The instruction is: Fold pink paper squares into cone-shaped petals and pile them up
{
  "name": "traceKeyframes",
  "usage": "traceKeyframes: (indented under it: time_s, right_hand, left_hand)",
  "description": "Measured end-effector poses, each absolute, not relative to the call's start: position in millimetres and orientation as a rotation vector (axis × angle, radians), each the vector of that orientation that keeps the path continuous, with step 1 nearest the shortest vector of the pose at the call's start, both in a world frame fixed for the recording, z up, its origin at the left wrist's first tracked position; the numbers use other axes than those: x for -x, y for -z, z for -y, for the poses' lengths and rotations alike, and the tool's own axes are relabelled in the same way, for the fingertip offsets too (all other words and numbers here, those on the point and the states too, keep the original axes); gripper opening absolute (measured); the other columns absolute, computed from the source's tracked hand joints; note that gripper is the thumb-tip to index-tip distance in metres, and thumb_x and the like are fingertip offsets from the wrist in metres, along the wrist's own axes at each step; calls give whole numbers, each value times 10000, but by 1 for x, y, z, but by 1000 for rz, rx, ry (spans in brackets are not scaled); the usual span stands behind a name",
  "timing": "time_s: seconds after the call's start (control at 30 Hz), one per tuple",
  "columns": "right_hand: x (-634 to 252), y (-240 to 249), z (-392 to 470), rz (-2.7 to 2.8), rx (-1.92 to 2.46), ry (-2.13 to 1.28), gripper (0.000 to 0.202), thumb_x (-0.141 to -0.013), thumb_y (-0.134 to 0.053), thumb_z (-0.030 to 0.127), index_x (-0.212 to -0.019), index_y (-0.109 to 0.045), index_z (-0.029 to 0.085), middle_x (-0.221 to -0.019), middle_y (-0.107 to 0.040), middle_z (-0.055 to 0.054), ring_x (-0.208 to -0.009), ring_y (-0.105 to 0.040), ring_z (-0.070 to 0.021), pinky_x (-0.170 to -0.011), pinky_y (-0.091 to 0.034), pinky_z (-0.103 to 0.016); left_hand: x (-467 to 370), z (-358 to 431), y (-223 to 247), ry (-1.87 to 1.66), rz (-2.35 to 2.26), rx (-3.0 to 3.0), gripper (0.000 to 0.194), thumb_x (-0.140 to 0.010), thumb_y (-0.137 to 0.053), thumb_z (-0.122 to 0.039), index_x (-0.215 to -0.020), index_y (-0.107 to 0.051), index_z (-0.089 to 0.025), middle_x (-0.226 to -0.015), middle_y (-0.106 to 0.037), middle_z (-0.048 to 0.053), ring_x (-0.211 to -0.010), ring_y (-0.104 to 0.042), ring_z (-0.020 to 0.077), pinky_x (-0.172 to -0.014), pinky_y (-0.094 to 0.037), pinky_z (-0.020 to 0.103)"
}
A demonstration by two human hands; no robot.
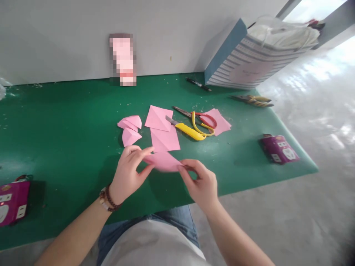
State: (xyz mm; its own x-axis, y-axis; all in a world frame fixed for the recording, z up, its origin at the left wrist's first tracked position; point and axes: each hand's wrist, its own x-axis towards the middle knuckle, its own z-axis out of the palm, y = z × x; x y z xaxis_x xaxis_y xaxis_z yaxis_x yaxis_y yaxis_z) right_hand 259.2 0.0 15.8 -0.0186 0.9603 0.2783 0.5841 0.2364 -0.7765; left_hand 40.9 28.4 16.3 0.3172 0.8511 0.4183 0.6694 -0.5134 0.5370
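Note:
A piece of pink paper (165, 161) is stretched between my two hands above the green tabletop, its lower edge slightly blurred. My left hand (132, 168) pinches its left end between thumb and fingers. At the right corner, my right hand (200, 181) pinches it the same way. Just beyond lie creased pink paper squares (158, 118), one overlapping another. Folded pink paper pieces (131, 129) sit to their left. A yellow utility knife (191, 132) with its blade out rests partly on the squares, touching scissors (203, 120) with red and yellow handles.
More pink sheets (222, 122) lie under the scissors' handles. Farther back are a black pen (198, 84), pliers (253, 99) and a striped paper bag (249, 59). Purple boxes stand at right (280, 149) and left (15, 203). A blurred-out object (123, 59) leans on the wall.

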Motion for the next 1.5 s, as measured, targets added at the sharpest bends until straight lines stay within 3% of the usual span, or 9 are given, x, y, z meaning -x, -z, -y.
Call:
traceKeyframes:
  time_s: [0.17,0.3,0.4,0.47,0.6,0.73,0.97,1.13,1.5]
  right_hand:
    - [-259,1,13,1228,1441,-1165,198,-838,-670,328,-1007,-605,247,-722,-678,24,-514,-643,-137,-470,-579,-256]
    - [-256,10,17,1204,1484,-1288,185,-871,-611,346,-953,-697,204,-866,-707,-43,-593,-681,-149,-576,-628,-299]
    - [-259,10,26,1253,1410,-1455,310,-870,-625,349,-1143,-677,211,-975,-703,-70,-729,-717,-173,-696,-642,-324]
    - [-264,9,32,1408,1339,-1513,431,-830,-680,318,-1248,-626,231,-1040,-675,-72,-798,-716,-177,-729,-638,-318]
    - [-273,7,36,1949,1343,-1027,375,-839,-674,216,-1207,-651,286,-1008,-656,-71,-783,-681,-186,-684,-625,-346]
    - [-273,1,27,2250,1137,-514,149,-884,-626,176,-982,-711,250,-1108,-685,-110,-1076,-636,-275,-844,-581,-436]
    - [-260,7,7,2170,1310,-648,114,-929,-559,186,-963,-663,219,-808,-724,-30,-703,-678,-179,-665,-568,-318]
    - [-249,15,0,2105,1394,-511,178,-931,-536,193,-1073,-638,228,-914,-745,-45,-737,-697,-183,-688,-572,-316]
    - [-242,20,-10,2115,1450,-451,142,-921,-531,158,-930,-651,235,-777,-713,-12,-673,-664,-158,-620,-522,-275]
  left_hand:
    - [-33,-13,-29,-594,-1438,-2047,535,-876,-621,-225,-1380,-446,-257,-889,-687,5,-753,-665,164,-672,-558,270]
    - [-38,18,-23,-715,-1632,-2302,472,-889,-620,-280,-1339,-495,-207,-1311,-577,152,-1198,-559,304,-968,-506,471]
    - [-48,41,-11,-703,-1359,-2486,473,-869,-662,-357,-1284,-541,-165,-1310,-593,155,-1234,-541,308,-1003,-496,465]
    - [-52,49,-3,-755,-1370,-2506,326,-906,-595,-177,-1231,-576,-171,-1206,-667,108,-1145,-612,240,-996,-507,405]
    - [-50,52,8,-837,-1381,-2442,204,-909,-526,-65,-1010,-652,-189,-960,-736,36,-939,-691,176,-951,-533,354]
    - [-45,54,8,-805,-1344,-2378,179,-923,-510,-83,-993,-642,-179,-968,-730,49,-987,-686,187,-945,-538,339]
    - [-44,39,2,-771,-1440,-2247,171,-942,-520,-137,-1095,-584,-179,-926,-707,39,-822,-691,152,-756,-565,256]
    - [-40,17,1,-649,-1409,-2277,241,-947,-465,-130,-1134,-602,-199,-1066,-673,72,-985,-676,187,-834,-571,287]
    - [-44,12,4,-629,-1141,-2781,267,-922,-497,-69,-1124,-669,-91,-1124,-713,89,-1056,-630,253,-941,-543,390]
